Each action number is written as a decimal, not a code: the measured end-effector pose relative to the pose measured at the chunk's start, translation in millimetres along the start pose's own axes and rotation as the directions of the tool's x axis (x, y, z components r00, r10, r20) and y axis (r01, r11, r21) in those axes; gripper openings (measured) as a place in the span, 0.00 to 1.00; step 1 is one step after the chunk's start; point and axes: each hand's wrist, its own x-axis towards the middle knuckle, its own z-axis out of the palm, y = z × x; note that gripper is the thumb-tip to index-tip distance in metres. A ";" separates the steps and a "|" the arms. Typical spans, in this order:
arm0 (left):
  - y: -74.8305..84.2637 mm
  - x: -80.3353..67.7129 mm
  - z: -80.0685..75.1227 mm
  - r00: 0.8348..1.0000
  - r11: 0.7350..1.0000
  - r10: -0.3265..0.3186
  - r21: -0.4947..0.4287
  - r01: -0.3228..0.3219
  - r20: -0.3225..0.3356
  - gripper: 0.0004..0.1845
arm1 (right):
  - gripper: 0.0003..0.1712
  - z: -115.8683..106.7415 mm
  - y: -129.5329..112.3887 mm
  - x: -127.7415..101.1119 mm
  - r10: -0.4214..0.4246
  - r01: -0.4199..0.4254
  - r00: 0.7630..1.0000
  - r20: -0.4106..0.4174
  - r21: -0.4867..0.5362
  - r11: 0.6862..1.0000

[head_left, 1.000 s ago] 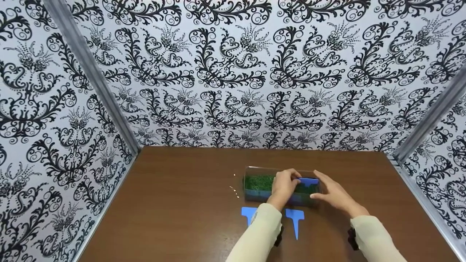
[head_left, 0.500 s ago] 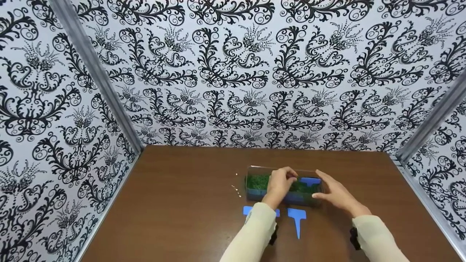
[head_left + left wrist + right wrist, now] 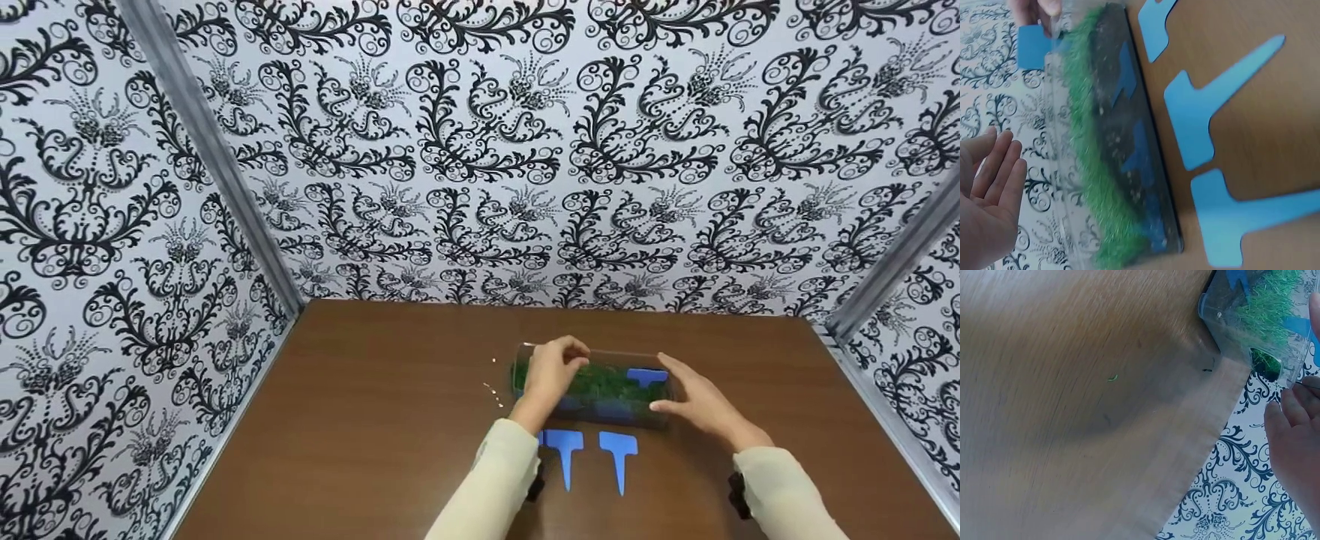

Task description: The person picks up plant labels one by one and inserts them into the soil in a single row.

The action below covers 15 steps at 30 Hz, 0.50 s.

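Note:
A clear plastic planter box [image 3: 637, 415] with green artificial grass [image 3: 596, 381] lies lengthwise on the table. A blue T-shaped plant label [image 3: 646, 376] stands upright in the grass at the right end. My right hand [image 3: 699, 401] grips that end of the box, thumb in front and fingers behind. Above the left part of the box is my left hand [image 3: 551, 375], fingers loosely bent and nothing in them; in the left wrist view this hand [image 3: 994, 197] is apart from the box. Blue labels [image 3: 1196, 121] lie flat before the box, one [image 3: 543, 438] partly hidden by the left wrist.
Small pale bits [image 3: 493, 393] lie on the brown table [image 3: 390, 420] left of the box. A green shred [image 3: 1113, 378] shows on the table in the right wrist view. Patterned walls [image 3: 495, 150] with grey metal posts [image 3: 206, 150] enclose the back and sides.
My left hand has moved left, away from the blue label in the grass, which now stands by itself. My right hand keeps its place at the box's right end.

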 end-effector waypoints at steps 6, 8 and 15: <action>-11.5 -8.6 -19.4 0.998 0.999 0.039 0.022 -0.038 -0.047 0.04 | 0.51 0.4 1.2 -1.8 -0.002 0.002 1.000 -0.005 0.008 1.000; -16.2 -12.7 -25.5 0.997 0.998 0.052 0.032 -0.050 -0.060 0.04 | 0.51 0.1 1.8 -1.8 0.000 0.000 1.000 -0.006 0.014 1.000; -30.4 -28.1 -42.9 0.998 0.999 0.036 0.032 -0.034 -0.059 0.04 | 0.51 -0.2 0.0 0.0 -0.008 0.008 1.000 -0.009 0.006 1.000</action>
